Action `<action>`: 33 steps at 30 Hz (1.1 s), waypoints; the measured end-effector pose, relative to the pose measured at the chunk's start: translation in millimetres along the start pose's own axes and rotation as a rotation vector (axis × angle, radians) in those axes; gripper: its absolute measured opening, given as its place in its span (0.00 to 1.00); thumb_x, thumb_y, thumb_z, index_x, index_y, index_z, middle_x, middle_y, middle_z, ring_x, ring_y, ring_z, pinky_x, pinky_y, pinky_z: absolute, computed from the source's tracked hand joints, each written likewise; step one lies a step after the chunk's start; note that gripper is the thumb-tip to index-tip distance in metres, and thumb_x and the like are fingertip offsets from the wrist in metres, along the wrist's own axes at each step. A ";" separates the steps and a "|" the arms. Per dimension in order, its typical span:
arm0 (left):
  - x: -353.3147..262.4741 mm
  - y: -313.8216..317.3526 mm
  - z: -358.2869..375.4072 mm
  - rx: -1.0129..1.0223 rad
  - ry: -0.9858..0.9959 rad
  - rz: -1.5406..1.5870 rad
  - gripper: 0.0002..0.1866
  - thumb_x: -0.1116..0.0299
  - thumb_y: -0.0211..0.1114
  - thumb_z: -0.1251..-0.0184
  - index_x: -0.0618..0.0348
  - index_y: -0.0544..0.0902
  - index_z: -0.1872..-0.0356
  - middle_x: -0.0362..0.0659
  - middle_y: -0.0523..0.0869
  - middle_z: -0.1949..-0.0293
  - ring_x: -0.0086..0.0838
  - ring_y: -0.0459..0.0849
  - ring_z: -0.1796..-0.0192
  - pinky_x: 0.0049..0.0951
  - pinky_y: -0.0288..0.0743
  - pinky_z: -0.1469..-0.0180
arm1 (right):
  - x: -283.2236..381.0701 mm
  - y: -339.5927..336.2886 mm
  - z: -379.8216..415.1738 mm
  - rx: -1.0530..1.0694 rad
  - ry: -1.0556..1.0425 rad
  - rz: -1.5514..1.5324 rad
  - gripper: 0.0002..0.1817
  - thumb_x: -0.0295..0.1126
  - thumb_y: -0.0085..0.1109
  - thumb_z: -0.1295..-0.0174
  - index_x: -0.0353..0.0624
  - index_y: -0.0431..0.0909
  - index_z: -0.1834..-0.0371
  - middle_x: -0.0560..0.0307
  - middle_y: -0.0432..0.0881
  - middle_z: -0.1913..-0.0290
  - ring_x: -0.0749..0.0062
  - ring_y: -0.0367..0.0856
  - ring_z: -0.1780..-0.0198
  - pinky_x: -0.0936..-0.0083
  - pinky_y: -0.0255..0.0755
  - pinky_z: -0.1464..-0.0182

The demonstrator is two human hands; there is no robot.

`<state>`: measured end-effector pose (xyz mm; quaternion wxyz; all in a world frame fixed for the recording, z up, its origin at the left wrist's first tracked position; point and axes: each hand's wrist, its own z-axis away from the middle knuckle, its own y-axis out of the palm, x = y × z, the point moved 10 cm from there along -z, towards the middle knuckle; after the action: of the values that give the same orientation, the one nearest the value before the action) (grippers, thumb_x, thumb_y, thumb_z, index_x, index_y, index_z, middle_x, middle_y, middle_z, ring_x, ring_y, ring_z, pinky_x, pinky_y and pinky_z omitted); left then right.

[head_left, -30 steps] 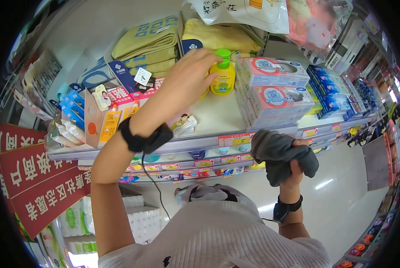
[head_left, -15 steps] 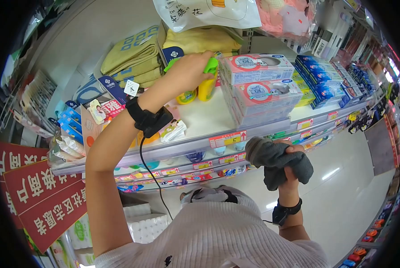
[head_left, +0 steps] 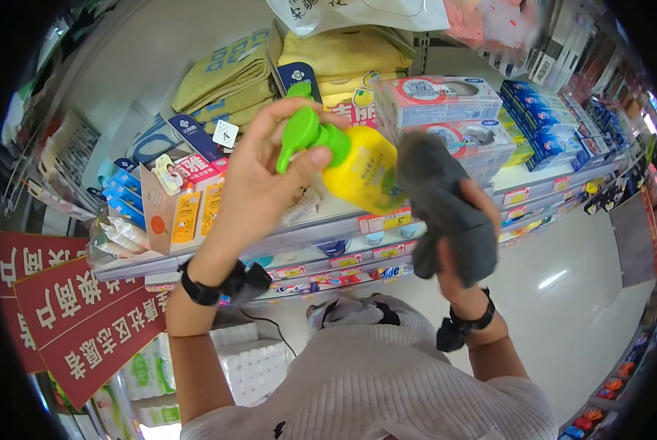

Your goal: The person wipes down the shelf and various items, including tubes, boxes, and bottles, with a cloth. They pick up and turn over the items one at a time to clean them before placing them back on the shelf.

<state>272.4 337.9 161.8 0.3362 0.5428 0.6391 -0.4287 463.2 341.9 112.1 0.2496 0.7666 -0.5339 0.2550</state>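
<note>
My left hand (head_left: 277, 158) is wrapped round the green pump top of a yellow bottle (head_left: 365, 170), which is tilted in front of the shelf. A dark grey cloth (head_left: 445, 205) is in my right hand (head_left: 464, 257), its upper end against or just beside the bottle's right side. Behind the bottle are stacked pink and white boxes (head_left: 437, 100) and folded yellow towels (head_left: 339, 59). Part of another green top (head_left: 299, 89) shows behind my left hand.
A white shelf edge (head_left: 299, 236) with price tags runs across the middle. Blue boxes (head_left: 541, 125) stand to the right, and orange tubes (head_left: 187, 216) to the left. Red signs (head_left: 86, 323) hang at lower left. White paper rolls (head_left: 255, 370) are low down.
My left hand has lifted the yellow bottle off the shelf and brought it nearer, tilting it. My right hand has raised the grey cloth up beside the bottle.
</note>
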 end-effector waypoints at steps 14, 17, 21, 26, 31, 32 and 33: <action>-25.4 -10.1 50.4 -0.069 0.117 0.068 0.23 0.76 0.66 0.46 0.62 0.66 0.50 0.50 0.79 0.53 0.33 0.76 0.46 0.31 0.69 0.43 | -19.5 47.2 3.2 0.288 0.006 0.151 0.39 0.34 0.63 0.57 0.47 0.60 0.37 0.43 0.56 0.35 0.49 0.57 0.36 0.60 0.54 0.38; -27.8 -0.6 52.7 0.066 0.115 0.106 0.23 0.75 0.67 0.47 0.63 0.67 0.50 0.51 0.79 0.54 0.36 0.75 0.45 0.35 0.69 0.43 | -43.8 45.7 16.1 0.307 0.473 -0.245 0.39 0.40 0.61 0.52 0.38 0.57 0.37 0.46 0.63 0.39 0.60 0.63 0.38 0.68 0.56 0.37; -13.9 18.5 51.9 0.245 -0.045 0.305 0.22 0.76 0.66 0.47 0.63 0.68 0.50 0.51 0.79 0.54 0.36 0.76 0.46 0.35 0.68 0.43 | -47.9 65.2 60.1 0.316 1.103 -0.821 0.41 0.46 0.62 0.55 0.35 0.60 0.39 0.48 0.69 0.43 0.63 0.69 0.42 0.70 0.60 0.38; 5.9 49.3 53.7 0.462 -0.208 0.127 0.22 0.72 0.69 0.50 0.64 0.71 0.54 0.49 0.80 0.58 0.35 0.79 0.50 0.32 0.69 0.46 | -42.8 76.9 80.2 0.498 1.168 -0.961 0.33 0.42 0.56 0.43 0.38 0.59 0.38 0.53 0.68 0.41 0.67 0.67 0.40 0.71 0.59 0.39; 18.7 36.4 51.7 0.346 -0.352 0.218 0.22 0.67 0.69 0.49 0.64 0.73 0.54 0.47 0.80 0.58 0.31 0.77 0.50 0.30 0.67 0.46 | -49.8 74.9 73.1 0.492 1.022 -0.895 0.32 0.43 0.56 0.42 0.39 0.59 0.38 0.56 0.68 0.42 0.71 0.66 0.41 0.73 0.59 0.40; 17.7 35.0 49.4 0.367 -0.289 0.164 0.23 0.65 0.69 0.49 0.64 0.72 0.54 0.47 0.81 0.58 0.32 0.78 0.51 0.30 0.68 0.46 | -53.5 74.4 76.3 0.510 1.029 -0.887 0.33 0.43 0.56 0.42 0.39 0.59 0.38 0.56 0.68 0.42 0.71 0.66 0.41 0.74 0.60 0.40; 14.9 33.7 46.5 0.389 -0.225 0.110 0.25 0.62 0.69 0.49 0.63 0.72 0.53 0.48 0.81 0.58 0.32 0.78 0.51 0.31 0.69 0.46 | -56.6 73.8 79.2 0.526 1.035 -0.879 0.33 0.44 0.57 0.42 0.38 0.58 0.38 0.56 0.68 0.42 0.72 0.65 0.41 0.74 0.60 0.41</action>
<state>301.1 302.9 123.4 0.3173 0.5800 0.4724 -0.5829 386.3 306.6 24.0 0.3571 0.7261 0.0885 0.5809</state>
